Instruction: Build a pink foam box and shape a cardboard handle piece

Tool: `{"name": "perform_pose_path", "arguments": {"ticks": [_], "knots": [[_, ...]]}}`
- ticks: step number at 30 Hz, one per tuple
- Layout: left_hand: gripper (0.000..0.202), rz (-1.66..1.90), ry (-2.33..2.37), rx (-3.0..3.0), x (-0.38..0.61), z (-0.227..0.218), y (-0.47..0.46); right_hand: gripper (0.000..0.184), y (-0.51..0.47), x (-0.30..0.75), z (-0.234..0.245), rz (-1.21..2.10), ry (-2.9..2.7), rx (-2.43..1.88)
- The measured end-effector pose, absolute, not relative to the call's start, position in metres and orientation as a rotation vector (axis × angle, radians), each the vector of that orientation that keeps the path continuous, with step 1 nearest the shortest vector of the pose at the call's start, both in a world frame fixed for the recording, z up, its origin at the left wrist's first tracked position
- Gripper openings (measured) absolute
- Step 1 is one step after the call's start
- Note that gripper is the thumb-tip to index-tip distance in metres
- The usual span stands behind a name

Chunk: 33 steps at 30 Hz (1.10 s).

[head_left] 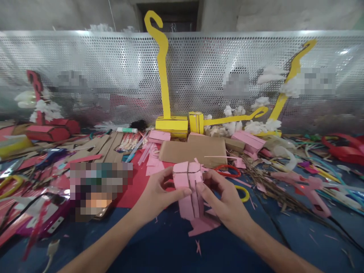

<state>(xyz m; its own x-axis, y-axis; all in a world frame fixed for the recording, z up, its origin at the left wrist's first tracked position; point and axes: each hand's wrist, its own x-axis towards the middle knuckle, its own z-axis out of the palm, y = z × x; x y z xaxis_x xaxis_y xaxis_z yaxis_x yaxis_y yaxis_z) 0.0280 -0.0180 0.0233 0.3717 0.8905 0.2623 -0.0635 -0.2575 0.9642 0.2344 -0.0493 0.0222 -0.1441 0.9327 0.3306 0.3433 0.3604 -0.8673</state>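
Between my hands is a small pink paper-covered box point(186, 204) with dark seams along its edges, held up over the blue table. My left hand point(163, 189) grips its left side, the thumb lying across the front. On the right side my right hand point(223, 197) pinches it, thumb on the front face near a seam. The fingers behind the box are partly hidden. A torn piece of pink paper point(203, 226) shows just under the box; whether it is attached I cannot tell. Close behind lies a brown cardboard sheet point(196, 149).
A pink glue gun point(309, 191) lies at right beside brown scraps. Red-handled scissors point(227, 170) lie beyond my right hand. Yellow hook-shaped paper pieces on boxes point(171, 124) stand at the back before a perforated metal panel point(196, 76). A purple device point(42, 216) sits left.
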Motion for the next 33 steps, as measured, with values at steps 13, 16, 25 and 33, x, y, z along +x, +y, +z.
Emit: {"name": "perform_pose_path", "arguments": {"ticks": [13,16,25,33], "knots": [[0.051,1.172,0.816,1.63,0.03,0.0211,-0.0236,0.026,-0.0521,0.2329,0.0237,0.757,-1.636,-1.155],[0.05,1.175,0.844,1.639,0.0302,0.0202,-0.0236,0.027,-0.0516,0.233,0.0226,0.747,-1.636,-1.164],[0.05,1.182,0.847,1.688,0.0304,0.0205,-0.0233,0.029,-0.0513,0.2316,0.0202,0.772,-1.609,-1.166],[0.049,1.209,0.842,1.726,0.0299,0.0226,-0.025,0.029,-0.0525,0.2306,0.0222,0.792,-1.6,-1.143]]}}
